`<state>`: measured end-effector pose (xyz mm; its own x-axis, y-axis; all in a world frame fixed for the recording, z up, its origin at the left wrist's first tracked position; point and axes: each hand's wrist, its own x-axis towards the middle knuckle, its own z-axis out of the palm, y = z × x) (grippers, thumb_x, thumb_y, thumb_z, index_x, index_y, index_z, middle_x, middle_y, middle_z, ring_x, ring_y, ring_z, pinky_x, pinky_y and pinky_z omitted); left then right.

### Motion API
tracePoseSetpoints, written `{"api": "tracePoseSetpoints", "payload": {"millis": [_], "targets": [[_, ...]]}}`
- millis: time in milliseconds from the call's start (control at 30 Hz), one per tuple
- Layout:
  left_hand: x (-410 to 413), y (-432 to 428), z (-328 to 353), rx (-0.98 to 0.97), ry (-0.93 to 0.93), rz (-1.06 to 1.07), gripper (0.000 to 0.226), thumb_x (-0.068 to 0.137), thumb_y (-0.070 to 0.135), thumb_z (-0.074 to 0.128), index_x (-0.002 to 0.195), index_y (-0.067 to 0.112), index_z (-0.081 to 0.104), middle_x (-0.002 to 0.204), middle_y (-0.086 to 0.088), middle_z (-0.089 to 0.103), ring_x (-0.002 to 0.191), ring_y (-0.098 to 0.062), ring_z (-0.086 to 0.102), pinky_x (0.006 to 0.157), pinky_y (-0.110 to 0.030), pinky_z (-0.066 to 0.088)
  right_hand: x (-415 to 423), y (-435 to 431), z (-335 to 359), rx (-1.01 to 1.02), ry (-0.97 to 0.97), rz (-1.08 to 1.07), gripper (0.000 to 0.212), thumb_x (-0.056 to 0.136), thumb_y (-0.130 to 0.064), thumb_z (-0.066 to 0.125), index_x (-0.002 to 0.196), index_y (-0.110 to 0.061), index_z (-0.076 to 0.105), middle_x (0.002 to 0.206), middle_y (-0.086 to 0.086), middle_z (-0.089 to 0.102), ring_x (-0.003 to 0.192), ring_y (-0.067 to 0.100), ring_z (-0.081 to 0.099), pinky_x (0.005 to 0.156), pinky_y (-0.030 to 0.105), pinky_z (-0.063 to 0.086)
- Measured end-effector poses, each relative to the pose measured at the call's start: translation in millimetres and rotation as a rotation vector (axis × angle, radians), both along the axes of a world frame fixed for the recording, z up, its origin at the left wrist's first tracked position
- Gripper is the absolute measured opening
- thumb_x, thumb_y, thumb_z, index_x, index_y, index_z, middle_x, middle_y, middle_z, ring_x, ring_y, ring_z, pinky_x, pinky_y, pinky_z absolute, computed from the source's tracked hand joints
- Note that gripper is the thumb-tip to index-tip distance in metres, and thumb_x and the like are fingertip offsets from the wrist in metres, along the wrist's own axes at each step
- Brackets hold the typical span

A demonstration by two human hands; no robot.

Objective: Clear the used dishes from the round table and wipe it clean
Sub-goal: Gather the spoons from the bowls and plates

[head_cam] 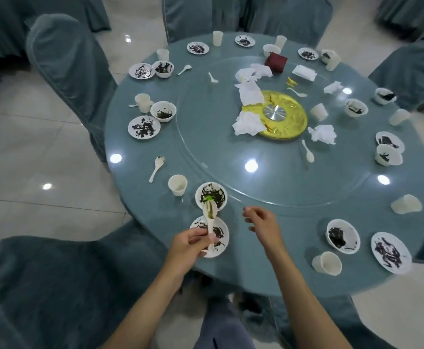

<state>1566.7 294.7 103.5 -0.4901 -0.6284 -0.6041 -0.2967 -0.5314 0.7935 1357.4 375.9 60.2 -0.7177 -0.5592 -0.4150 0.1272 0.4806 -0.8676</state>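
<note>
White soup spoon (209, 217), smeared green and dark, held above the near-left edge of the round table (256, 260). The left hand (189, 244) pinches its handle between thumb and curled fingers, with the scoop end pointing away. Under the spoon sits a stained small plate (222, 239), and a stained bowl (212, 195) stands just beyond it. The right hand (262, 226) hovers over the table to the right of the plate, its fingers loosely bent and apart, holding nothing.

Left of the bowl stands a white cup (177, 185), and farther left a second spoon (156, 168) lies on the table. On the near right are another bowl (343, 239), a streaked plate (390, 253) and a tipped cup (327, 263). More dirty plates, bowls and cups ring the whole table edge.

The table is teal under a glossy top, with a large glass turntable (218, 137) in the middle. On the turntable are a gold disc (294, 122), crumpled white napkins (248, 123) and, at the far side, a dark red box (275, 61).

Teal-covered chairs (62, 61) stand around the table on a pale tiled floor (42, 147).
</note>
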Motion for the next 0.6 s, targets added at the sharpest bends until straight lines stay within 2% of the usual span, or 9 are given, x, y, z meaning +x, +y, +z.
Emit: {"api": "tracePoseSetpoints", "payload": {"millis": [100,167,233,333,467,533,600], "targets": [[-50,-6,0,-0.016,-0.04,0.017,0.021,0.087,0.02,0.08,0.107,0.015,0.076,0.096,-0.003,0.081,0.094,-0.016,0.074,0.083,-0.029,0.06,-93,-4,-27,0.093,0.171,0.02,0.01,0.097,-0.019,0.068,0.088,-0.02,0.073,0.087,0.002,0.074,0.085,0.02,0.069,0.083,0.04,0.055],[-79,-10,-2,-0.028,-0.077,0.021,0.022,0.086,0.022,0.081,0.107,0.015,0.078,0.097,-0.002,0.081,0.097,-0.019,0.075,0.086,-0.031,0.061,-151,-9,-40,0.148,0.262,0.035,0.009,0.096,-0.014,0.067,0.097,-0.014,0.076,0.092,0.004,0.074,0.088,0.02,0.068,0.089,0.04,0.055],[-104,-13,-5,-0.028,-0.096,0.017,0.027,0.087,0.023,0.081,0.111,0.013,0.075,0.098,-0.001,0.081,0.102,-0.019,0.075,0.091,-0.035,0.06,-203,-15,-50,0.198,0.33,0.039,0.017,0.096,-0.014,0.065,0.108,-0.009,0.075,0.1,0.008,0.075,0.094,0.023,0.069,0.093,0.04,0.054],[-132,-17,-8,-0.024,-0.139,0.036,0.032,0.087,0.026,0.081,0.115,0.014,0.071,0.098,0.001,0.081,0.101,-0.012,0.075,0.096,-0.036,0.057,-269,-24,-66,0.272,0.41,0.033,0.024,0.097,-0.014,0.061,0.117,-0.009,0.072,0.11,0.013,0.071,0.103,0.029,0.067,0.093,0.038,0.05],[-157,-25,-10,-0.04,-0.182,0.081,0.017,0.09,0.019,0.078,0.105,0.014,0.072,0.094,0.001,0.081,0.091,-0.006,0.075,0.09,-0.033,0.055,-335,-38,-80,0.321,0.556,0.033,0.031,0.094,-0.007,0.06,0.124,-0.007,0.068,0.127,0.022,0.06,0.119,0.038,0.056,0.103,0.041,0.044],[-164,-28,-10,-0.043,-0.196,0.1,0.016,0.091,0.018,0.076,0.105,0.012,0.073,0.094,0.0,0.081,0.087,-0.005,0.075,0.085,-0.031,0.055,-357,-46,-84,0.348,0.622,0.05,0.038,0.091,-0.005,0.064,0.129,-0.002,0.066,0.13,0.025,0.058,0.12,0.041,0.054,0.103,0.044,0.043],[-168,-28,-13,-0.048,-0.217,0.121,0.017,0.09,0.018,0.077,0.105,0.011,0.073,0.094,-0.001,0.081,0.089,-0.006,0.075,0.086,-0.031,0.055,-376,-51,-96,0.38,0.667,0.081,0.042,0.089,-0.006,0.066,0.131,-0.001,0.065,0.13,0.028,0.057,0.119,0.046,0.054,0.101,0.049,0.045]]}}
